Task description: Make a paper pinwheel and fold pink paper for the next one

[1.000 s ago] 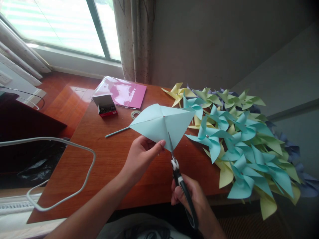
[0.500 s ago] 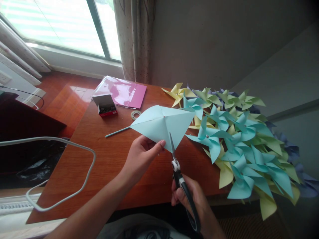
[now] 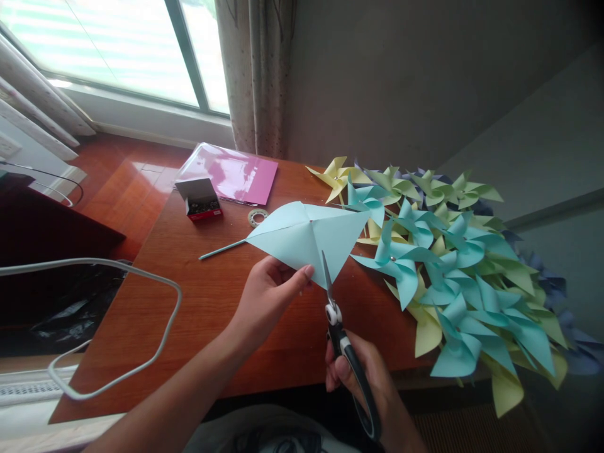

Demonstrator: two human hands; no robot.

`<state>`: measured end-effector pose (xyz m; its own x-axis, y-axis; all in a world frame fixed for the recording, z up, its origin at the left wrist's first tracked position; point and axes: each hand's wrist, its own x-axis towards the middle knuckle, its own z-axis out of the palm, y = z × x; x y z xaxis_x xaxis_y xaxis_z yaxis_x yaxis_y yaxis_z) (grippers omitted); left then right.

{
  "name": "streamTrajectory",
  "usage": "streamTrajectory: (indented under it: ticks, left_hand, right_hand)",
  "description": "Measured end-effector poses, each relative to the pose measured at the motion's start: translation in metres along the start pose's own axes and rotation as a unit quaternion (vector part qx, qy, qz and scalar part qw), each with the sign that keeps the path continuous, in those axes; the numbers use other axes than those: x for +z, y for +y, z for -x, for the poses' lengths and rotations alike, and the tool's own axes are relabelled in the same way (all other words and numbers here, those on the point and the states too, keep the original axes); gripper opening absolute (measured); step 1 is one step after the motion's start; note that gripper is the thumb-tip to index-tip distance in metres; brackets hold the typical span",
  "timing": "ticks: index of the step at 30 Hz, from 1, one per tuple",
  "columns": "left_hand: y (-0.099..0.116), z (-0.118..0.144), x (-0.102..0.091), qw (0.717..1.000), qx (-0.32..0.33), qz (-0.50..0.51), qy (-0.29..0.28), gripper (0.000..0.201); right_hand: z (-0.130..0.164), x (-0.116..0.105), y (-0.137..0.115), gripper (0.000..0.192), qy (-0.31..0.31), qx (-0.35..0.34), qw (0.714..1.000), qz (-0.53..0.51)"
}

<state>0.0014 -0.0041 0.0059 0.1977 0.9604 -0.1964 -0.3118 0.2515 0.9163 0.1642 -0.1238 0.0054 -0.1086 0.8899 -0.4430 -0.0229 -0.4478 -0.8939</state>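
Scissors have backed slightly; left fingers pinch paper.

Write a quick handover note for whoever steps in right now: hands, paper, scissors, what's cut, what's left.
Left hand pinches the light blue paper square by its near edge, held above the wooden table.
Right hand grips the scissors; blades are in the paper's near corner, along the crease.
Done: that corner cut is started; finished pinwheels are piled at right.
Left: the other three corners show no cuts.
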Motion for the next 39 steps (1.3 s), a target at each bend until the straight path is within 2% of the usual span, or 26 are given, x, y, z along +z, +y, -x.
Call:
streamTrajectory:
  ticks: [39]
  left_hand:
    - [0.0000,-0.0002,0.0002,1.000,0.000,-0.011,0.008,0.019]
  right_hand:
    - [0.0016,-0.0015,-0.0014,0.047,0.042,0.034,0.997,0.063]
